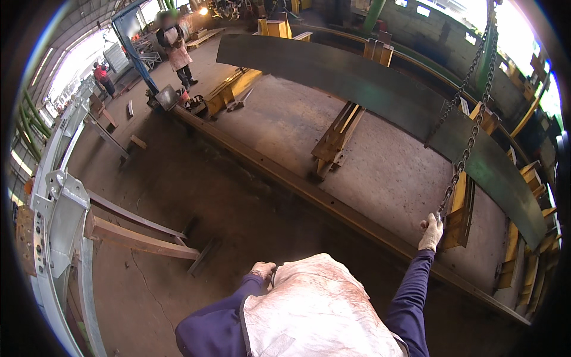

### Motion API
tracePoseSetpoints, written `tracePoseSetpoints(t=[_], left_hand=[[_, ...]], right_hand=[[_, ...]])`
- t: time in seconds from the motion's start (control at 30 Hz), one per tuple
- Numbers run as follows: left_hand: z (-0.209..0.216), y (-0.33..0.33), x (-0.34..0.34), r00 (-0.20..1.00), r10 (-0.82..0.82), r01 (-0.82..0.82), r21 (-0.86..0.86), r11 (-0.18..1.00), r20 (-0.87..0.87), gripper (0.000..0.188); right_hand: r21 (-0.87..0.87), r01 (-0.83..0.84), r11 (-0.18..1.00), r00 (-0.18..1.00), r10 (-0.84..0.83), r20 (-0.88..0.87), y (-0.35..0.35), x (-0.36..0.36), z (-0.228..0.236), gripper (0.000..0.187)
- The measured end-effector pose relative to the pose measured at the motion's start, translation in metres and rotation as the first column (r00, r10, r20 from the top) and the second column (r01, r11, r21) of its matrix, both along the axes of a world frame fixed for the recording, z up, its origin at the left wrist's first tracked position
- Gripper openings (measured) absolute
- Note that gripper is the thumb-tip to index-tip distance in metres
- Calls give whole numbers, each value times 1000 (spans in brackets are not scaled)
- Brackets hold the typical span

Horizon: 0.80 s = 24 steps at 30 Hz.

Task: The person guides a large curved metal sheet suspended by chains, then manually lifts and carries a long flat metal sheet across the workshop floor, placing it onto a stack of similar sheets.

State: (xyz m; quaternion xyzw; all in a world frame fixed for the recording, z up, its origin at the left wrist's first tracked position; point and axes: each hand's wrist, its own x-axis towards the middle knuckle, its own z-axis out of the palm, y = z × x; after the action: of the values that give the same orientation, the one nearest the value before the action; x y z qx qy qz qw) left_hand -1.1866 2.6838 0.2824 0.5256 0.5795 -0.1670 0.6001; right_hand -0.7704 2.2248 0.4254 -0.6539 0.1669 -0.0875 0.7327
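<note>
My right hand (430, 232), in a pale work glove, is closed around the lower end of a steel chain (471, 143) that runs down from the upper right. A second chain strand (455, 101) hangs beside it and passes in front of a long dark steel plate (333, 68). That plate lies across yellow supports beyond me. My left hand (263, 270) is low by the edge of my stained pale apron (321, 297), its fingers curled. A small dark thing shows by those fingers, partly hidden by the apron; I cannot make out what it is.
A long rusty steel beam (273, 166) crosses the floor in front of me. Yellow steel supports (336, 140) stand beyond it. On the left are grey steel frames (68, 199) and a brown beam (143, 238). A person in an apron (177, 50) stands at the far left; another (103, 79) is farther back.
</note>
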Motion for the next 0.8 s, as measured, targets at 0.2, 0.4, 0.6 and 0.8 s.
tracePoseSetpoints(t=[0.2, 0.4, 0.6, 0.8], left_hand=[[14, 8, 36, 991, -117, 107, 141, 984, 63, 34], [-2, -1, 35, 984, -21, 27, -34, 999, 177, 20], [-89, 13, 4, 968, -44, 41, 16, 999, 248, 30], [-91, 20, -3, 907, -421, 411, 271, 870, -25, 51]], right_hand=[[-66, 21, 998, 999, -19, 34, -40, 2, -2, 36], [-45, 40, 998, 999, -39, 25, 24, -17, 51, 53], [-96, -50, 994, 999, 49, -18, 42, -8, 29, 46], [17, -28, 999, 998, 27, 58, 51, -6, 28, 24]])
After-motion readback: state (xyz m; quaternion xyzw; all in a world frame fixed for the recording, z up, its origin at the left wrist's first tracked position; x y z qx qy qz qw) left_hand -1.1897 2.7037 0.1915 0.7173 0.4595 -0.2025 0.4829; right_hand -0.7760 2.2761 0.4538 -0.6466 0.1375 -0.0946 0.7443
